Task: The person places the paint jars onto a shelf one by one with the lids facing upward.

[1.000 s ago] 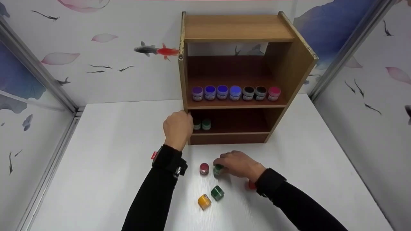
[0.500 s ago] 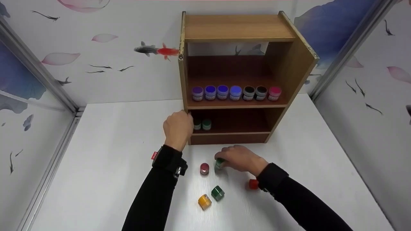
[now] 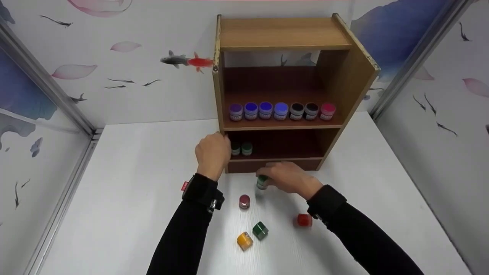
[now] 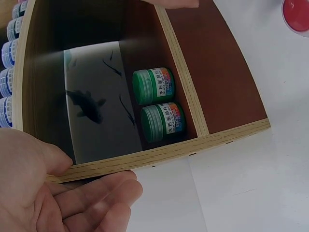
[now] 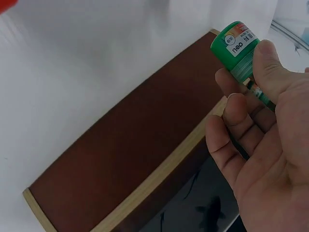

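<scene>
My right hand (image 3: 286, 176) pinches a green paint jar (image 3: 262, 182) between thumb and fingers, just in front of the small wooden shelf (image 3: 275, 165). In the right wrist view that jar (image 5: 235, 48) shows its label, tilted above the shelf's base board. My left hand (image 3: 212, 153) grips the shelf's left side panel (image 4: 159, 153), thumb on the inner side and fingers outside. Inside the lower compartment, two green jars (image 4: 153, 85) stand side by side at the left end.
On the middle board stands a row of purple, blue, black and pink jars (image 3: 281, 111). Loose on the white table lie a dark red jar (image 3: 244, 201), a green jar (image 3: 260, 230), a yellow jar (image 3: 244, 241) and a red jar (image 3: 304, 220). Patterned walls enclose the table.
My right hand has lifted the green jar off the table and carried it forward toward the shelf's base. The left hand stays on the side panel.
</scene>
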The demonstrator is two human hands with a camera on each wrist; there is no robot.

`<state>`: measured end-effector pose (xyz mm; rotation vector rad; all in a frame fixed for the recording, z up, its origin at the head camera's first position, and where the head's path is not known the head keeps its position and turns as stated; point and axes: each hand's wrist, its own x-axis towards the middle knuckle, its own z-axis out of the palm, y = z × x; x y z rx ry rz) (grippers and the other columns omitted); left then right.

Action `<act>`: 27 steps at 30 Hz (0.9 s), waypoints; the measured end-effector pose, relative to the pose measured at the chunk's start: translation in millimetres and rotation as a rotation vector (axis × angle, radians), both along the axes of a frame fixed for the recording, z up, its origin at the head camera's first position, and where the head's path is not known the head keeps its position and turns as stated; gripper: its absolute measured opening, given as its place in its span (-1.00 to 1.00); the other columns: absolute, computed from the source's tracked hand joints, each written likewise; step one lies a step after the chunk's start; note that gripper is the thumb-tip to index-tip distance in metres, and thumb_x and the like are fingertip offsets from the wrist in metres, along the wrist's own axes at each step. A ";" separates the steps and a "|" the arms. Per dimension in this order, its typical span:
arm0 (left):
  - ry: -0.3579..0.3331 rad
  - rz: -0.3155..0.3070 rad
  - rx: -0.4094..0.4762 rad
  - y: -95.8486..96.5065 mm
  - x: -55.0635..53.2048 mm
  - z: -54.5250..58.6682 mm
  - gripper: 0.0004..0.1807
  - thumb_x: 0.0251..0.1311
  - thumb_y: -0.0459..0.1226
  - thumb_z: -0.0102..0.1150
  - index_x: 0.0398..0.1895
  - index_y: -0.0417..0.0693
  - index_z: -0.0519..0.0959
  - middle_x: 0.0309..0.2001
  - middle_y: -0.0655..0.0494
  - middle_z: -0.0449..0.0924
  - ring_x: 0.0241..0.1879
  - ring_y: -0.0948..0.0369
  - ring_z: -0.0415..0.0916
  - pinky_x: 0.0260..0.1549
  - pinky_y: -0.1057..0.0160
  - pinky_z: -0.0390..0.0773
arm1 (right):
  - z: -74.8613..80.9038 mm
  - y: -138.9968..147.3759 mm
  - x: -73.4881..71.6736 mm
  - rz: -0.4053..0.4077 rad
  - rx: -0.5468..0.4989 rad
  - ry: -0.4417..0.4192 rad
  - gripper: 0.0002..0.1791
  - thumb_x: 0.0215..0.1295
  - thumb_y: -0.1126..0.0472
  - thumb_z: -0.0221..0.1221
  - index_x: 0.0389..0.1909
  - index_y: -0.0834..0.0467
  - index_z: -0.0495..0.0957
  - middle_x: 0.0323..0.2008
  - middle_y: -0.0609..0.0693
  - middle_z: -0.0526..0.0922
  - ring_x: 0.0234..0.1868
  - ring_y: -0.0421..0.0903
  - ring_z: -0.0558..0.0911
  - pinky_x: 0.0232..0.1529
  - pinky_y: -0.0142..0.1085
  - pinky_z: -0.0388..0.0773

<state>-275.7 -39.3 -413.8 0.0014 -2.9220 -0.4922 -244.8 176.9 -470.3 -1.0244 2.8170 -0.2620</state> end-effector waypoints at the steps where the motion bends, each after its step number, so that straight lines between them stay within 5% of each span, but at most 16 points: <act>1: -0.002 0.002 -0.003 -0.3 -0.1 -0.1 -0.57 0.44 -0.15 -0.10 -0.41 -0.26 0.63 -0.44 -0.16 0.68 -0.40 -0.06 0.68 -0.50 0.04 0.63 | 1.7 -0.2 -1.1 -0.001 -0.004 0.004 -0.63 0.26 0.05 0.26 0.09 -0.01 0.59 -0.19 -0.09 0.69 -0.19 -0.15 0.64 -0.12 -0.20 0.59; 13: -0.005 0.017 0.013 -1.7 -1.4 -0.7 -0.57 0.44 -0.15 -0.10 -0.40 -0.26 0.65 -0.47 -0.12 0.68 -0.45 0.00 0.67 -0.54 0.07 0.61 | 15.8 1.4 -17.3 -0.023 -0.009 0.079 -0.64 0.26 0.07 0.26 0.07 0.00 0.60 -0.24 -0.05 0.66 -0.27 -0.14 0.63 -0.19 -0.21 0.59; 27: 0.014 0.018 0.035 1.2 -0.1 -1.0 -0.56 0.43 -0.16 -0.11 -0.52 -0.20 0.61 -0.55 -0.07 0.63 -0.53 0.05 0.62 -0.60 0.09 0.57 | 22.6 0.7 -40.4 -0.105 -0.018 0.200 -0.62 0.29 0.16 0.26 0.13 -0.01 0.57 -0.12 0.01 0.71 -0.13 -0.02 0.69 -0.13 -0.11 0.62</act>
